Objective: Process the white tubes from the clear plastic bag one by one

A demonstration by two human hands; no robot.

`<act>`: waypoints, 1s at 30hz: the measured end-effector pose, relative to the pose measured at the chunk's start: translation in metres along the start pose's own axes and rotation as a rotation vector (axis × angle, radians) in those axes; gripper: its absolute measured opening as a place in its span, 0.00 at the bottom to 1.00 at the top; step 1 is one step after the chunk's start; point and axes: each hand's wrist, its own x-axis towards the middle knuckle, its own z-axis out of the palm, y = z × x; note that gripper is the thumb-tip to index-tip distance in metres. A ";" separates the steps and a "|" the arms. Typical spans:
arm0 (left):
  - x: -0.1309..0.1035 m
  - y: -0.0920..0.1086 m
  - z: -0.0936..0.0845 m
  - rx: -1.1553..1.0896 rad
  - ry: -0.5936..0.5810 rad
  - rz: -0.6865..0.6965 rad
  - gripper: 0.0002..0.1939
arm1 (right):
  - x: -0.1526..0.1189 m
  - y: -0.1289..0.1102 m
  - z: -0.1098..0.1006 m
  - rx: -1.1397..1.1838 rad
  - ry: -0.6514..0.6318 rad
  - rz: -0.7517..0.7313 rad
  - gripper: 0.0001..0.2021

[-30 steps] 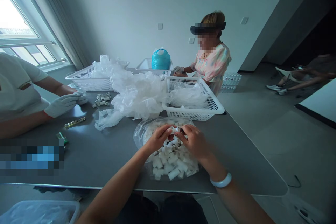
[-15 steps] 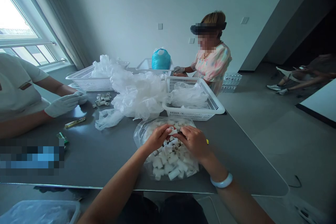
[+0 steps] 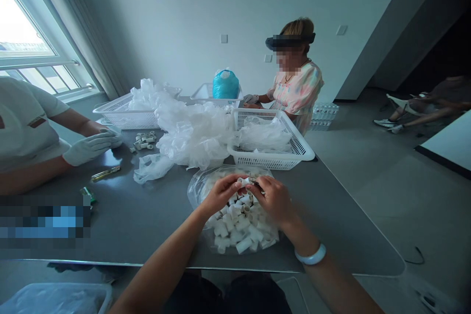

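My left hand (image 3: 222, 193) pinches a short white pipe fitting (image 3: 244, 182) between thumb and fingers, above the bag. At the fitting's right end, my right hand (image 3: 271, 196) is closed on a small dark metallic tool (image 3: 253, 181), partly hidden by the fingers. Below both hands lies a clear plastic bag (image 3: 196, 189) spread open on the table. Many white pipe fittings (image 3: 241, 223) are heaped on it.
White baskets (image 3: 270, 161) with clear plastic bags (image 3: 198, 130) stand beyond my hands. A blue bag (image 3: 225, 84) sits farther back. Gloved hands (image 3: 90, 148) work at left near loose fittings (image 3: 143, 141) on the table (image 3: 147, 221). Another person (image 3: 298, 83) is behind the baskets.
The fitting has turned in my fingers and now lies more sideways, with the dark tool showing at its right end. My right hand has shifted slightly.
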 end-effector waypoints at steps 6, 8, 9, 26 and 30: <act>0.002 0.004 -0.001 0.086 -0.011 0.103 0.20 | 0.000 0.001 0.000 -0.026 -0.010 -0.011 0.23; 0.004 0.003 -0.002 0.083 -0.014 0.112 0.19 | 0.000 0.001 -0.001 -0.022 -0.007 -0.025 0.23; 0.004 0.002 -0.002 0.049 -0.017 0.103 0.19 | 0.000 0.001 -0.001 -0.018 -0.003 -0.031 0.23; 0.003 -0.008 0.007 -0.269 0.097 -0.105 0.21 | -0.002 -0.001 0.004 -0.035 0.002 -0.005 0.23; 0.004 -0.014 0.003 -0.062 0.111 -0.024 0.19 | -0.002 -0.002 0.004 -0.042 -0.023 -0.016 0.23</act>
